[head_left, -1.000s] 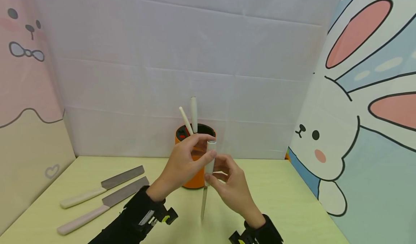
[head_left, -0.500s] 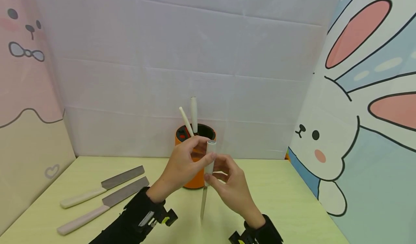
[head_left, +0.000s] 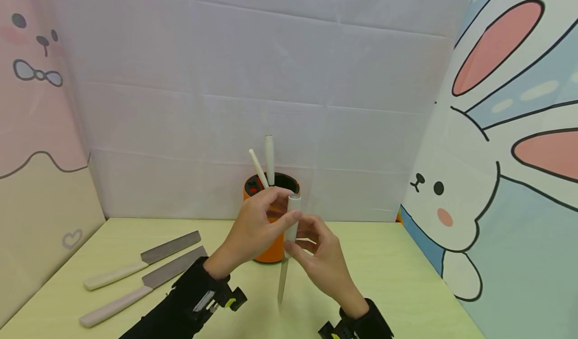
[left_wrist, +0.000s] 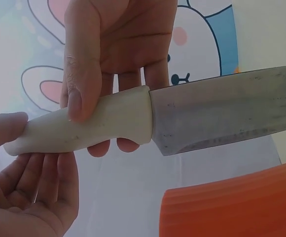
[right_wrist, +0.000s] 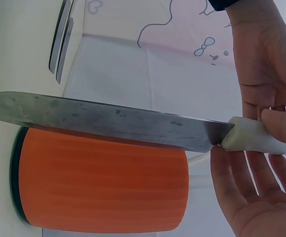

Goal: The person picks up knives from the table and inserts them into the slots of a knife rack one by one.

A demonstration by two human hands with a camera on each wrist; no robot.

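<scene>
Both hands hold one kitchen knife [head_left: 292, 223], its white handle up and its blade pointing down in the head view. My left hand [head_left: 254, 224] pinches the butt end of the handle between thumb and fingers. Lower down, near the blade, my right hand [head_left: 322, 261] grips the same handle. Dark specks mark the broad steel blade [right_wrist: 108, 118] in the right wrist view. Just behind the hands stands an orange round knife holder [head_left: 271, 251], partly covered by the left hand. Two white handles [head_left: 269, 159] stick up from its black top.
On the table's left side lie two cleavers with pale handles, a farther cleaver [head_left: 170, 246] and a nearer cleaver [head_left: 175, 267], roughly parallel. A white cloth [head_left: 253, 78] hangs behind the pale table [head_left: 384, 279]. Cartoon-printed sheets border both sides.
The knife's blade tip has shifted very slightly left and up in the head view. Both hands keep their grip on the handle in the same place.
</scene>
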